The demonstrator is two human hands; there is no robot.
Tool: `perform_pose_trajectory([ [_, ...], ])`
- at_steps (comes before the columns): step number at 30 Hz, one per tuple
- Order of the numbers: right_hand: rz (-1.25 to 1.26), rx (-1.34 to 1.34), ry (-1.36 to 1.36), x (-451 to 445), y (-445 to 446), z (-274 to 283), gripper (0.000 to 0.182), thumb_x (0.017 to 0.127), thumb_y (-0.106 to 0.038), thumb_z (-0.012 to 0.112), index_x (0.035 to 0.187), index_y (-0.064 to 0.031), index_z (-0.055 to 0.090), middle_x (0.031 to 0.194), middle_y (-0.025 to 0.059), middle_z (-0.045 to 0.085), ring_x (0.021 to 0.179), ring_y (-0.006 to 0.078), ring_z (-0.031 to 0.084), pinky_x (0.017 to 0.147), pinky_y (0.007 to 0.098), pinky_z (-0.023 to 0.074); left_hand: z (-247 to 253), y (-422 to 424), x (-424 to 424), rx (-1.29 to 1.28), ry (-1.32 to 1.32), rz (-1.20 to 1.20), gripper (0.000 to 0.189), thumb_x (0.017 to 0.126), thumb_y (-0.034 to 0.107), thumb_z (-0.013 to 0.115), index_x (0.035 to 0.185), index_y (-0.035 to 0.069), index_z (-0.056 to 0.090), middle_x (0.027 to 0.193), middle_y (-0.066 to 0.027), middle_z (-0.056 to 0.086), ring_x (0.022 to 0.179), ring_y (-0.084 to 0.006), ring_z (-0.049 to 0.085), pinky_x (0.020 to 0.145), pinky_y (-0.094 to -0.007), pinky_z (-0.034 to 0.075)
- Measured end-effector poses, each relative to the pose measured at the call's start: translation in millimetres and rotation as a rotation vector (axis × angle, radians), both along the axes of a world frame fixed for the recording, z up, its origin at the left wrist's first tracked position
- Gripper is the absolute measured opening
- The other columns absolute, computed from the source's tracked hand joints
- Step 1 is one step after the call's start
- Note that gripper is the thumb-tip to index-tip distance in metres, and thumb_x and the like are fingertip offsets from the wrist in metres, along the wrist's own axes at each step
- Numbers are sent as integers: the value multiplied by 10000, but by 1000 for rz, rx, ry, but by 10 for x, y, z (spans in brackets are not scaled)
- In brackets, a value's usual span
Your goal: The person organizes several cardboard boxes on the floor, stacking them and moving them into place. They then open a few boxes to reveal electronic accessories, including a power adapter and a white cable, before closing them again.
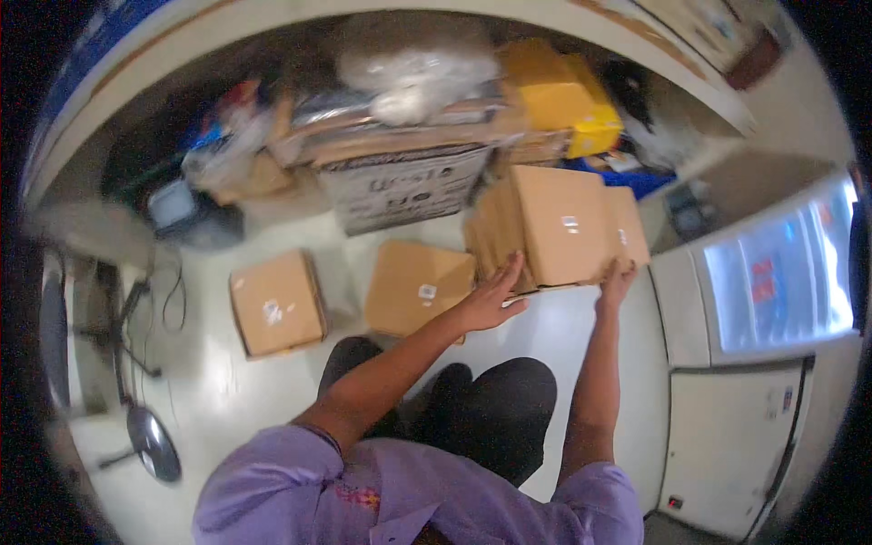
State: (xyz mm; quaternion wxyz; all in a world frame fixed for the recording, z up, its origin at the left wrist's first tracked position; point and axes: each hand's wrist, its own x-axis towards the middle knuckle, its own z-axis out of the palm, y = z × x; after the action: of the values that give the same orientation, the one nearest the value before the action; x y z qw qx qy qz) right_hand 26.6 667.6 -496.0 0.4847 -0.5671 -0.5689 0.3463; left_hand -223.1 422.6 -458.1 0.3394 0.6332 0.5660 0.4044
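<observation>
Before me on the floor stands a row of flattened cardboard boxes [569,228], several deep, with small white labels on the front ones. My left hand [494,296] lies against the lower left of this stack, fingers extended and thumb apart. At the stack's lower right, my right hand [616,279] has its fingers curled on the edge of a cardboard piece. A brown cardboard box [415,286] rests just left of the stack, partly behind my left arm. Farther left sits another labelled cardboard box [278,306].
Under a shelf [409,17] are a printed carton [409,187], clear plastic wrap [415,68] and yellow packaging [558,95]. A glass-fronted cooler [783,266] and white cabinet [732,436] stand right. Cables [176,293] and a black round base [154,444] lie left.
</observation>
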Motion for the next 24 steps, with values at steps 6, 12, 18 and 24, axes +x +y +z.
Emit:
perform_pose_trajectory([
  [6,-143,-394,452,-349,-667,390,1108,734,-429,714,1449,-209,-104,1506,164,92,1333,424,227,956,627,352,-766,-1103,-576,-119,-163,357,618,888,254,562,1382,6,284,1380,-272,351,1290,-347,366,1071,-382,291],
  [12,17,-765,890,-602,-1249,187,1218,679,-590,679,1433,-204,-195,1510,197,-74,1354,483,105,987,680,267,-2641,-3162,-1497,-198,-533,1498,388,828,128,636,1179,53,488,1196,-171,530,1064,-277,542,886,-350,462],
  [18,22,-639,890,-534,-1146,410,1244,652,-638,687,1427,-238,-200,1513,193,-55,1351,478,138,983,695,263,-2277,-3499,-1584,-459,-1278,2033,566,840,343,649,1229,28,386,1126,-175,491,899,-316,588,777,-398,524],
  [24,227,-596,709,-800,-1281,229,954,759,-597,638,1445,-170,130,1464,187,151,1331,419,207,971,674,320,-2973,-4145,-1740,-116,-1210,1605,397,879,318,620,1120,25,502,1034,-129,578,878,-257,614,749,-376,555],
])
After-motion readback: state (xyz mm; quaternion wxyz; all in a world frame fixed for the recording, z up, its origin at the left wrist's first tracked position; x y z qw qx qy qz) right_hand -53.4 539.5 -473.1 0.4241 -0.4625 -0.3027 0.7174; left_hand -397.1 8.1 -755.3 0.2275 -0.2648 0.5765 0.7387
